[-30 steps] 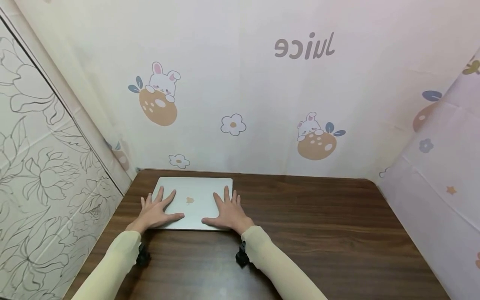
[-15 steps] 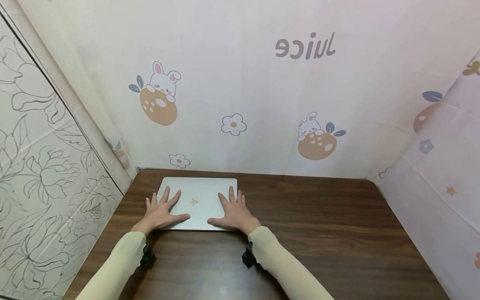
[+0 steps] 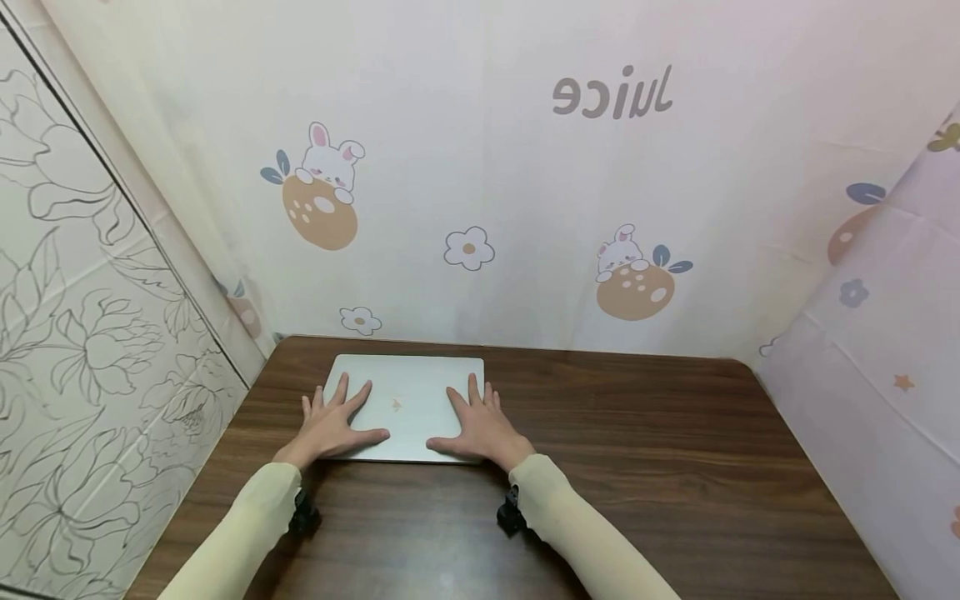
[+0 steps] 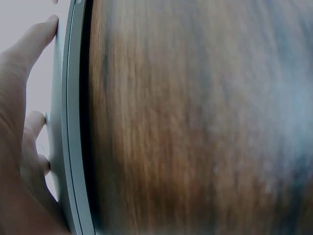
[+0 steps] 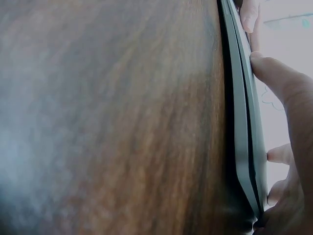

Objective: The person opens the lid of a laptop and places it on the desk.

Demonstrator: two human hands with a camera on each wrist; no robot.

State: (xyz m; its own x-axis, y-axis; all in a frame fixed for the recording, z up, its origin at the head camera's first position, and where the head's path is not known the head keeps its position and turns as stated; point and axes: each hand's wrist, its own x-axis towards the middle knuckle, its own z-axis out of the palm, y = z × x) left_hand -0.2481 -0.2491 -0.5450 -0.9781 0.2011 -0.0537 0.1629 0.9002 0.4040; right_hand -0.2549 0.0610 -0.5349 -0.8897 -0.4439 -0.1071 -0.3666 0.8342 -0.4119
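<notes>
A closed silver laptop (image 3: 420, 392) with a fruit logo on its lid lies flat at the back left of the wooden table. My left hand (image 3: 333, 425) rests on the lid's left part, fingers spread, thumb pointing inward. On the right part my right hand (image 3: 480, 427) lies the same way, its thumb toward the middle. In the left wrist view the fingertips touch the lid beside the laptop's front edge (image 4: 73, 122). The right wrist view shows the thumb (image 5: 269, 68) pressing on the lid near the same edge.
The dark brown table (image 3: 637, 467) stretches far to the right of the laptop and in front of it. A printed curtain (image 3: 480, 167) hangs behind the table, and a floral panel (image 3: 90, 350) stands along the left side.
The laptop has slid a short way to the right along the table, with both hands moving on it. The spread of the fingers looks the same.
</notes>
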